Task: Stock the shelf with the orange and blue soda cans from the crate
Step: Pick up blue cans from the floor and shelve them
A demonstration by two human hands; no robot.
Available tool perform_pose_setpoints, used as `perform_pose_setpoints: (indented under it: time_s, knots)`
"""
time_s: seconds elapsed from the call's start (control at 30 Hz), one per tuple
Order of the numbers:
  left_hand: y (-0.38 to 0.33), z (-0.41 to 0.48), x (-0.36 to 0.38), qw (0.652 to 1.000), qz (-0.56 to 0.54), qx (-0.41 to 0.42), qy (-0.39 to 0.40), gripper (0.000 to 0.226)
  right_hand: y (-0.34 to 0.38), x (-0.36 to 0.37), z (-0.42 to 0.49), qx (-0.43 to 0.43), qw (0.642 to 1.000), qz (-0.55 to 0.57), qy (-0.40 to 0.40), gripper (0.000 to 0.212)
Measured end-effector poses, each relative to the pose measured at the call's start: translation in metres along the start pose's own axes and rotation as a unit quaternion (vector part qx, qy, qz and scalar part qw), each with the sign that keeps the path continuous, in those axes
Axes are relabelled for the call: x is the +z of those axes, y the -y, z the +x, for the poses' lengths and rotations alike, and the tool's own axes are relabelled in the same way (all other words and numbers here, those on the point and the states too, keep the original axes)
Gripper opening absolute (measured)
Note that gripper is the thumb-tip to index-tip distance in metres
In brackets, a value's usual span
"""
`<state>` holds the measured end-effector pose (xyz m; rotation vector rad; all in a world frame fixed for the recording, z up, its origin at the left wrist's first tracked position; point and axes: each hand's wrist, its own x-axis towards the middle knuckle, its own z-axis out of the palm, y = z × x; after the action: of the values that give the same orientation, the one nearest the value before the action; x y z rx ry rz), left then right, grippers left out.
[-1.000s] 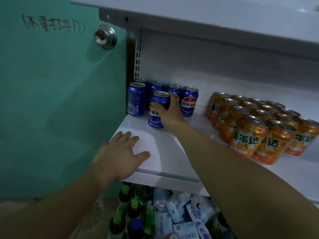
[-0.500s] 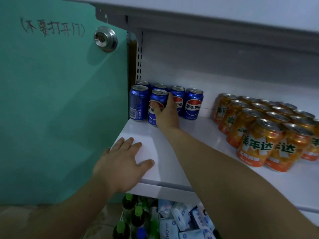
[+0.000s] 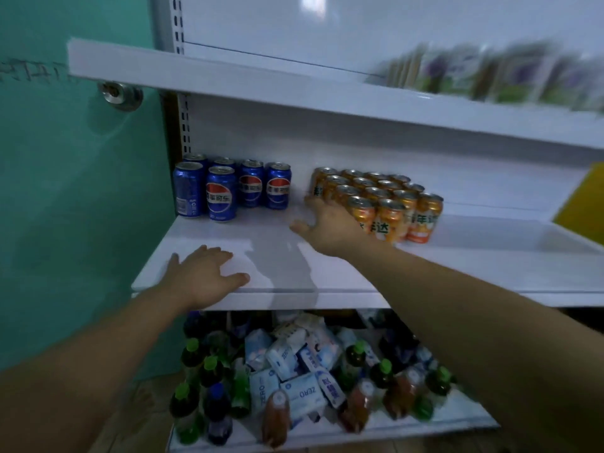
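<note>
The blue soda cans (image 3: 222, 197) stood upright in a close group at the far left of the white shelf (image 3: 327, 273). The orange soda cans (image 3: 392, 204) stood in rows to their right, apart from them. The left hand (image 3: 202, 276) lay flat on the near left part of the shelf, fingers straight, holding nothing. The right hand (image 3: 327, 223) was spread open and empty just beside the orange soda cans; whether it touched them, I could not tell. Under the shelf, bottles (image 3: 192, 354) and white packets (image 3: 300, 390) lay mixed.

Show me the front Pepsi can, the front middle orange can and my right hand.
front Pepsi can (image 3: 221, 198), head view, on its logo.
front middle orange can (image 3: 392, 221), head view, on its label.
right hand (image 3: 329, 223), head view, back of hand.
</note>
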<state>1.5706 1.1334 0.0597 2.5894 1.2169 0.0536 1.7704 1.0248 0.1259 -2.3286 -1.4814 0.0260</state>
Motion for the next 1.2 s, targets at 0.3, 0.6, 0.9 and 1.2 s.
perform_pose_setpoints:
  time_s: [0.3,0.6,0.9,1.2]
  knots:
    - [-0.227,-0.105,0.107,0.944,-0.09,0.287,0.139,0.071,-0.168,-0.058,-0.22,0.23,0.97,-0.071,0.041,0.074]
    - [-0.359,-0.187,0.275,0.853,-0.004,0.389,0.349,0.07,-0.303,-0.014,-0.428,0.438,0.895,-0.042,0.071,0.066]
    - [-0.409,-0.178,0.436,0.795,0.02,0.407,0.45,0.034,-0.41,0.11,-0.534,0.552,0.817,0.07,0.153,0.063]
    - [-0.437,-0.15,0.59,0.777,0.048,0.381,0.498,0.059,-0.494,0.254,-0.562,0.567,0.778,0.153,0.224,0.065]
